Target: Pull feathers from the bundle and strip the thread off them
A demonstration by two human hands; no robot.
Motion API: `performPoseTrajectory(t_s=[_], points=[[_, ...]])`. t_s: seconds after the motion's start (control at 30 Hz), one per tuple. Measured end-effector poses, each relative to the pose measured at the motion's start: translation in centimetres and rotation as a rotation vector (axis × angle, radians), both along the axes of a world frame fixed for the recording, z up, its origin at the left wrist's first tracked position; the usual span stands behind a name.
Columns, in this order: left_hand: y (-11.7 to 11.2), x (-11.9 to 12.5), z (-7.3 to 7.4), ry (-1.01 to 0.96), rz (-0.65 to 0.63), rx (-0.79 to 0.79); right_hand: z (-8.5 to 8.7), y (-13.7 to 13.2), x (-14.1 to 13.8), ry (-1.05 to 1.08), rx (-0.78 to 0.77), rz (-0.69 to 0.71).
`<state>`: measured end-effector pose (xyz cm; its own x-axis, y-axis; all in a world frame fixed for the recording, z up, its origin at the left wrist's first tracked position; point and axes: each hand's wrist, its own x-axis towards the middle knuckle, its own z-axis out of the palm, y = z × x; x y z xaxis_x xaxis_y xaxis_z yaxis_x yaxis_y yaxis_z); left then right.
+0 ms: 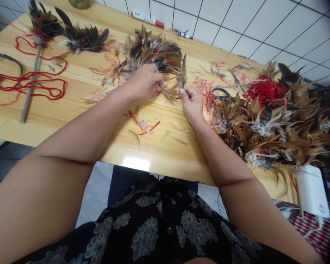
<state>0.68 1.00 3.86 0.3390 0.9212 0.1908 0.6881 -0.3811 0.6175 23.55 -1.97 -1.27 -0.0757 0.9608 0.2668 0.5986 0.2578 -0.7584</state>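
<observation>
My left hand is closed, its fingers pinched on the near edge of a bundle of brown and black feathers lying on the wooden table. My right hand is closed too, pinching the quill of a single dark feather that stands upright between the two hands. The hands are a short gap apart near the middle of the table.
A big heap of brown feathers with red thread and scissors lies at the right. Red cord, a stick and black feathers lie at the left. A red marker lies by the tiled wall.
</observation>
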Motion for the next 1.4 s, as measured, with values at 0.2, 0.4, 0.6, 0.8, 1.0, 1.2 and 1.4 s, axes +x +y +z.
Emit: performPoseTrajectory(t_s=[0.2,0.4,0.6,0.8,1.0,1.2,1.4], points=[[-0.4,-0.2,1.2,-0.410,0.196,-0.095,-0.5,0.2,0.4,-0.032,0.023,-0.019],[-0.4,1.2,-0.8,-0.797,0.064,-0.377,-0.4,-0.2,0.2,-0.072,0.053,0.000],[-1.9,3.6,-1.1,-0.889,-0.030,-0.474,-1.1,-0.4,-0.3,-0.080,0.079,0.063],[-1.6,3.4,-1.6,-0.780,-0.130,-0.382,-2.3,0.1,-0.6,0.019,0.085,0.136],[-1.1,2.8,-2.2,-0.836,-0.119,-0.418,-1.9,-0.3,-0.9,-0.010,0.068,0.173],[-1.0,2.2,-1.6,-1.098,-0.063,-0.546,-1.8,-0.3,-0.8,0.178,0.014,0.194],[-1.7,2.8,-0.6,-1.119,-0.042,-0.655,-1.5,-0.2,-0.7,0.186,-0.005,0.187]])
